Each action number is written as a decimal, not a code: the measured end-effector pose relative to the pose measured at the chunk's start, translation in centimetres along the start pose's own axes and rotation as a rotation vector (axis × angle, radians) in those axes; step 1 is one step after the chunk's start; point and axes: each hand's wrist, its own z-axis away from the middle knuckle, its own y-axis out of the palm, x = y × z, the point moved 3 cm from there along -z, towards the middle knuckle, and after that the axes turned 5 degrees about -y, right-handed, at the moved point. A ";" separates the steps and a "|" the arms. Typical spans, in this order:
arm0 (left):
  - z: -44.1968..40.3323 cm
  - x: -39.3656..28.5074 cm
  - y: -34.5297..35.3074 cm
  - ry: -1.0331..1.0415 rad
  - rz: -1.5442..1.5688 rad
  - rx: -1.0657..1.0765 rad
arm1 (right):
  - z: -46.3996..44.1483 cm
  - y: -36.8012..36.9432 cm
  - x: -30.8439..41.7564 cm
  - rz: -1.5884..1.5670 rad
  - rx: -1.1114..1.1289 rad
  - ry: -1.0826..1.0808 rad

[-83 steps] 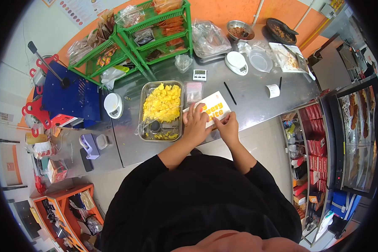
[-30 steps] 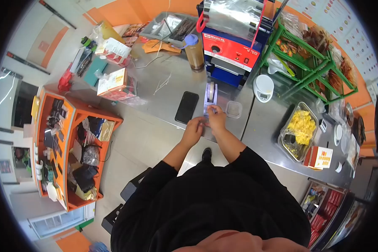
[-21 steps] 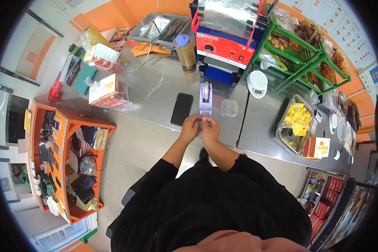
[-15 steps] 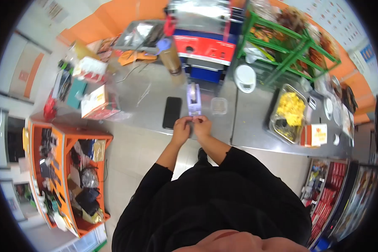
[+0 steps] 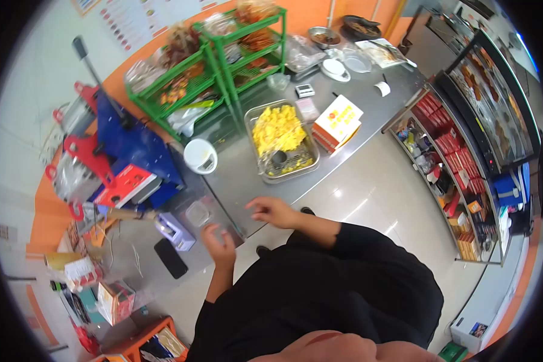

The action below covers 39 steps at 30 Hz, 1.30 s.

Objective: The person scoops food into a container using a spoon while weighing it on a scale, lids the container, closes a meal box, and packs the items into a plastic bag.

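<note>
My left hand (image 5: 219, 242) is over the front edge of the steel table, its fingers apart and nothing visible in them. A small clear plastic tub (image 5: 198, 213) sits just beyond it. To its left are a purple tape dispenser (image 5: 175, 231) and a black phone (image 5: 171, 258) lying flat. My right hand (image 5: 273, 212) hovers near the table edge, fingers spread, with no object visible in it. Beyond that hand stands a metal tray (image 5: 285, 175) holding yellow food pieces (image 5: 279, 130), partly under plastic film.
A white kitchen scale (image 5: 200, 156) stands between the blue machine (image 5: 136, 142) and the tray. Green racks (image 5: 223, 78) with bagged food line the back. An orange-and-white box (image 5: 338, 123) is right of the tray. Shelving (image 5: 446, 175) stands at the right.
The view has swung to the right. Both hands have left the front of the tape dispenser, where their fingers were pinched together, and have moved apart and opened.
</note>
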 end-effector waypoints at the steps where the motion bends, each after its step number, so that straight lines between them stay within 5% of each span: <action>1: -1.7 -2.5 2.6 0.087 0.032 0.116 | 2.1 -3.7 -0.2 -0.009 -0.088 0.017; 6: -8.6 -15.4 18.0 0.366 0.044 0.469 | 12.9 -18.9 -1.8 0.135 -0.595 0.023; 11: -11.7 -23.0 33.7 0.310 -0.445 0.612 | 20.5 -28.7 -3.4 0.230 -0.947 0.165; 12: -12.3 -24.0 35.6 0.326 -0.446 0.622 | 21.4 -30.1 -3.2 0.209 -0.977 0.181; 14: -13.7 -24.2 38.9 -0.028 -0.644 0.799 | 23.5 -33.1 -2.6 0.230 -0.985 0.215; 22: -17.1 -32.2 49.1 0.186 -0.366 0.845 | 28.0 -42.5 -5.0 0.232 -1.032 0.356; 27: -15.2 -31.9 59.5 0.222 -0.482 0.878 | 25.1 -45.5 -6.0 0.247 -0.996 0.307; 32: -14.5 -30.5 59.6 0.376 -0.438 0.837 | 20.5 -45.2 -5.3 0.256 -0.962 0.183; 39: -12.3 -26.7 45.1 0.278 -0.405 0.724 | 16.0 -41.5 -5.4 0.104 -0.825 0.135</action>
